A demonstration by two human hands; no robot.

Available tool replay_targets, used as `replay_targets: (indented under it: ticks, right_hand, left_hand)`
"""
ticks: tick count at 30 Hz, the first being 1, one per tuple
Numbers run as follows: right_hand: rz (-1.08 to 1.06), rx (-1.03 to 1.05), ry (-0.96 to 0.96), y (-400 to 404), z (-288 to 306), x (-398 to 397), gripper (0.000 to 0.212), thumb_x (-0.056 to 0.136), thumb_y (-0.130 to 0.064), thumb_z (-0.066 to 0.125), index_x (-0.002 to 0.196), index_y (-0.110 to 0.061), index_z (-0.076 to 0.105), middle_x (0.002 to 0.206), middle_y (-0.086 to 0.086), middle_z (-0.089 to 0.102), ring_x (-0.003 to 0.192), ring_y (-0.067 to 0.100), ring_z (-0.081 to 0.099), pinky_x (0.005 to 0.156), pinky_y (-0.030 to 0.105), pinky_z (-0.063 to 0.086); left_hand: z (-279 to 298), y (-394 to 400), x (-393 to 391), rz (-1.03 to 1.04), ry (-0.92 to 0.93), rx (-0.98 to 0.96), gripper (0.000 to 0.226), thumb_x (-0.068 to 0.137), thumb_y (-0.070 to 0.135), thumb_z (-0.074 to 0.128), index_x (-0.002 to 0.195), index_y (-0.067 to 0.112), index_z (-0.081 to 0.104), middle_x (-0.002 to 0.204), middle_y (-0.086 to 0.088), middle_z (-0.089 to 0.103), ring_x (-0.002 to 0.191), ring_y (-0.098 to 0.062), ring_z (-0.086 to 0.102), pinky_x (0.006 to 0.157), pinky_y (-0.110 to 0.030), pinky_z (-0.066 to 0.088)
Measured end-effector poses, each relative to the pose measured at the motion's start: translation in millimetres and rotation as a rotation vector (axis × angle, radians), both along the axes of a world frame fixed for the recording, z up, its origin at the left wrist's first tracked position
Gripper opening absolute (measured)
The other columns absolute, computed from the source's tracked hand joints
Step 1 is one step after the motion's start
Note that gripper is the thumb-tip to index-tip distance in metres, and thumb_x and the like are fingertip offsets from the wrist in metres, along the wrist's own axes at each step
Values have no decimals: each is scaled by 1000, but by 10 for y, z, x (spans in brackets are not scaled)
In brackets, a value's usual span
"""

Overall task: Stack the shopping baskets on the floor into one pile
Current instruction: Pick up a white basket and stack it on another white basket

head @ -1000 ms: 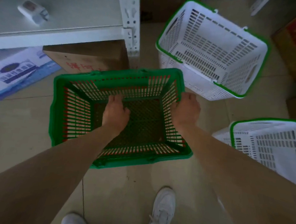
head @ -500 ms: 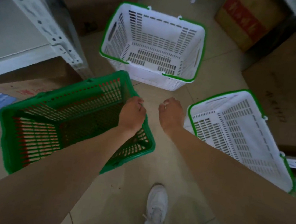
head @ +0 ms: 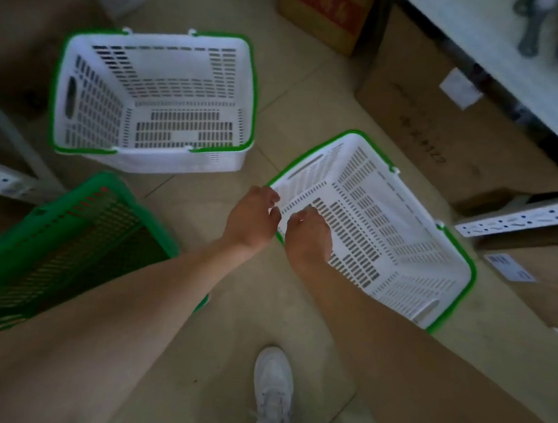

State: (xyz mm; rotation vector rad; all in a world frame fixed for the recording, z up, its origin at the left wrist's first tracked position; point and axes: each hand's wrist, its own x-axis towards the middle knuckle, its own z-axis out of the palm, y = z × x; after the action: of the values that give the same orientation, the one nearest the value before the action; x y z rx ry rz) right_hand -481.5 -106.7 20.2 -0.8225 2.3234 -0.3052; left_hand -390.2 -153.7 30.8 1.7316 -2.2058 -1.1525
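Reaching both hands to near white basket (head: 389,230) on floor: left hand (head: 251,217) and right hand (head: 307,236) curled loosely at its near rim, gripping nothing I can confirm. Judge it light, stiff plastic; take opposite rims. Green basket (head: 61,240) left, second white basket (head: 155,95) beyond.

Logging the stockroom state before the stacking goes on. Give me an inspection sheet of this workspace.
Surface: tiled floor, bare between the baskets.
Job's things: green basket at left; far white basket upright; near white basket at right; none stacked.
Clutter: cardboard boxes along the shelving; a label on the floor.
Hands: left hand and right hand at the near white basket's corner rim; grip unclear.
Cables: nothing seen.
Surroundings: metal shelf at upper right; white shoe below.
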Motion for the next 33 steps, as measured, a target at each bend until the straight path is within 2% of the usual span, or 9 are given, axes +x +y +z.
replay_targets:
  ticks: [3,7,13,17,22,25,27,30,33]
  right_hand:
    - [-97,-1,-20,103,9,-283,31,103,-23,38,123,-7,55,124,11,62,114,26,59,87,29,46]
    - [-238,-38,-49,244,-49,-604,29,101,-24,39,115,-7,58,118,12,65,108,28,62,84,31,46]
    - [-498,-29,-142,472,-126,-992,31,102,-23,38,115,-4,59,117,14,67,105,29,64,81,30,48]
    - [-650,32,-219,608,-231,-1217,36,102,-22,37,123,-2,58,123,16,64,112,31,62,89,35,50]
    - [-767,54,-286,792,-342,-1461,41,100,-21,34,126,0,55,131,18,57,122,34,53,101,40,45]
    - [-855,52,-211,881,-417,-1577,40,101,-21,32,127,0,54,133,18,54,122,34,52,105,41,42]
    - [-930,89,-116,952,-455,-1644,39,102,-22,32,126,-1,54,131,16,53,119,32,53,101,39,42]
    - [-929,112,-29,1090,-540,-1720,35,101,-21,34,122,-2,54,129,16,53,117,32,52,98,39,41]
    - [-947,142,5,1220,-562,-1823,33,101,-19,33,121,-1,53,130,15,54,118,31,53,99,39,41]
  left_hand:
    - [-32,-20,-273,-90,-49,36,31,94,16,52,123,8,59,127,-13,58,113,-27,61,98,-37,47]
    - [-125,-67,-576,-259,-138,26,38,95,21,52,130,7,55,132,-17,54,118,-31,58,103,-38,45]
    - [-274,-210,-883,-443,-297,-43,45,96,25,50,138,10,48,143,-15,45,134,-31,43,111,-43,38]
    - [-419,-391,-1041,-549,-409,-140,51,94,26,52,142,10,44,150,-16,39,136,-33,40,111,-43,38]
    - [-585,-617,-1216,-663,-543,-197,65,91,29,58,148,11,34,161,-14,20,143,-36,30,113,-44,33]
    - [-676,-708,-1291,-663,-600,-200,72,90,30,59,152,12,26,162,-15,15,144,-39,26,115,-45,31]
    - [-729,-726,-1345,-620,-627,-181,76,91,30,57,154,13,18,163,-18,11,146,-40,20,117,-46,26]
    - [-802,-723,-1404,-490,-613,-110,79,94,30,56,156,13,10,162,-23,4,147,-43,14,119,-48,22]
    - [-867,-728,-1445,-416,-596,-99,80,94,30,56,155,10,9,161,-25,6,147,-43,15,118,-49,22]
